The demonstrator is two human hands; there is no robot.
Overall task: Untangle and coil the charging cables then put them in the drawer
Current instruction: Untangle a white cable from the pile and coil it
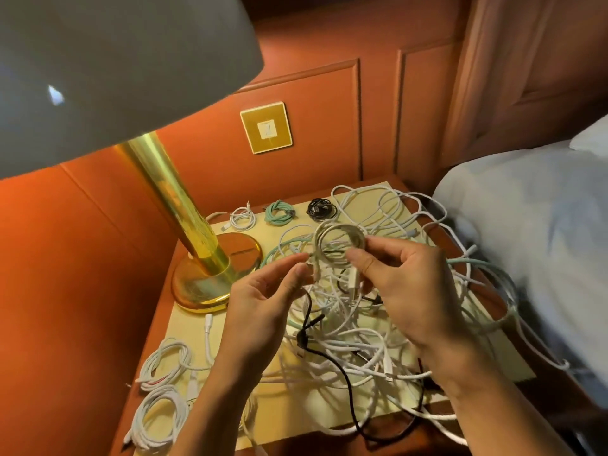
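Head view: cream-topped counter (508, 363) set in an orange panelled corner, brass lamp (210, 274) at far left, white bed (543, 225) to the right. Gold wall plate (266, 127) on the far wall, marking too small to read. Loose cable tangle (345, 340) covers the counter's middle. Right hand (411, 284) pinches a white coil (340, 240) above the tangle; left hand (263, 301) pinches its left edge. Finished coils along the far edge: white (242, 218), mint (279, 212), black (320, 209). Two more white coils (167, 360) lie near left.
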